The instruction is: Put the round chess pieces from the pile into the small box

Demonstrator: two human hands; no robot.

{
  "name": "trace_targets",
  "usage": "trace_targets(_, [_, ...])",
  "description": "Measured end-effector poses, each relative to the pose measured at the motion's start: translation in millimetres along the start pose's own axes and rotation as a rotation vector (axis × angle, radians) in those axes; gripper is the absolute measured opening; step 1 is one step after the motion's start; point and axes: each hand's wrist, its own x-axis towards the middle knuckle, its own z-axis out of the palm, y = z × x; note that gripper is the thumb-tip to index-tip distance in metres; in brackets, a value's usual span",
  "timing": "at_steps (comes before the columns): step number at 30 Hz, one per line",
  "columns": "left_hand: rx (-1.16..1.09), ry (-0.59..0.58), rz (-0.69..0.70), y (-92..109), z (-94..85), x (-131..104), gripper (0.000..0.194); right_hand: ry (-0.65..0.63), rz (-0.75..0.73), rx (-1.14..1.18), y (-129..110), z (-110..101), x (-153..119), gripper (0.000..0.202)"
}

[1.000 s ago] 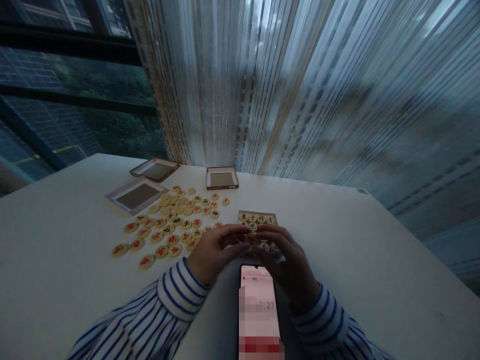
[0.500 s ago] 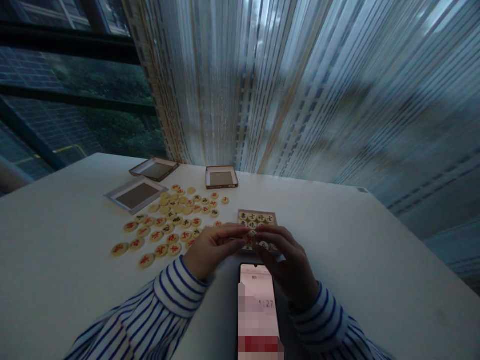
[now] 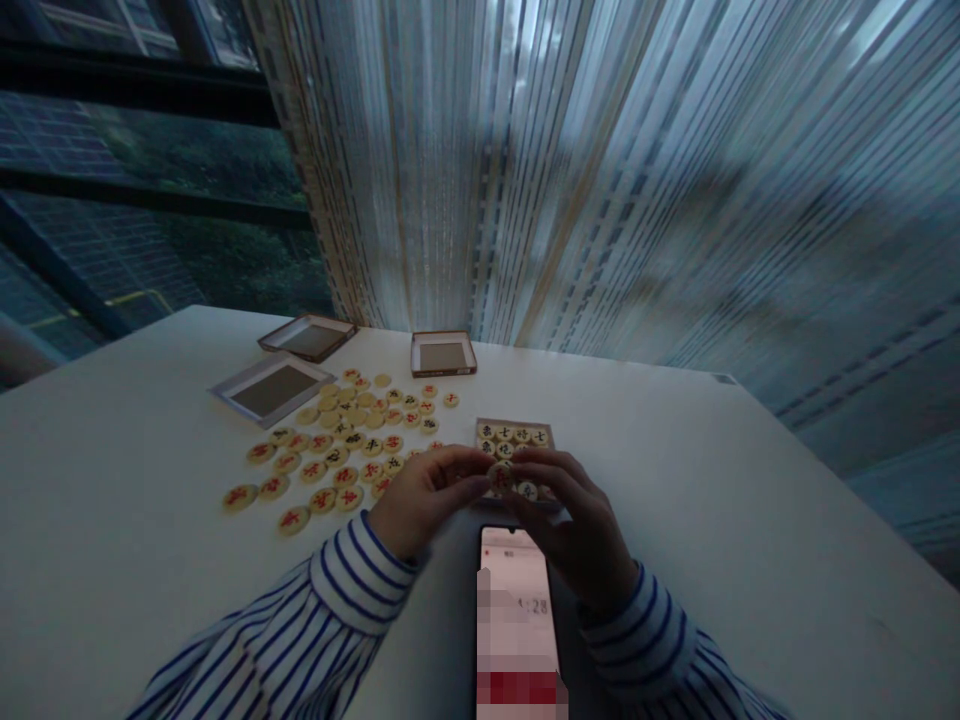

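Observation:
A round wooden piece with a red character [image 3: 500,477] is pinched between my left hand [image 3: 424,498] and my right hand [image 3: 577,510], above the near part of a small box [image 3: 552,436]. Rows of pieces with black characters lie in the box, and my fingers hide part of them. Both hands are closed at the fingertips on the same piece. Many loose pieces [image 3: 345,476], with red or black characters or plain faces, are spread on the table to the left of the box.
Just below the box a phone [image 3: 517,580] lies on the white table [image 3: 712,520]. Behind the loose pieces are a grey-white tray [image 3: 225,388] and two brown-edged box parts [image 3: 309,338], [image 3: 443,372]. A string curtain and a window stand beyond.
The held piece has turned so that its red face shows more clearly. My hands have barely moved, and the phone's time reads one second later.

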Motion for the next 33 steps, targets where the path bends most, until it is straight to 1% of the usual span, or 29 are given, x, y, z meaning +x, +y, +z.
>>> trace_targets(4, [0.037, -0.002, -0.006, 2, -0.1, -1, 0.029, 0.009, -0.021, -0.02, 0, -1, 1, 0.023])
trace_targets(9, [0.005, 0.009, -0.019, 2, 1.0, 0, 0.03, 0.001, -0.063, -0.06, -1, -2, 2, 0.026])
trace_targets(17, [-0.009, 0.006, -0.037, 1, 2.9, 0, 0.029, -0.011, -0.065, -0.075, -2, -3, 3, 0.028])
trace_targets(24, [0.053, 0.013, -0.036, 2, 3.3, -1, 0.026, -0.019, -0.065, -0.115, -1, -3, 3, 0.021])
trace_targets(28, [0.131, 0.076, -0.018, 4, 2.0, -1, 0.023, -0.037, -0.034, -0.151, 5, -3, 2, 0.02])
trace_targets(33, [0.136, 0.142, -0.026, 3, -0.4, 1, 0.028, -0.033, 0.037, -0.165, 14, -7, 2, 0.021])
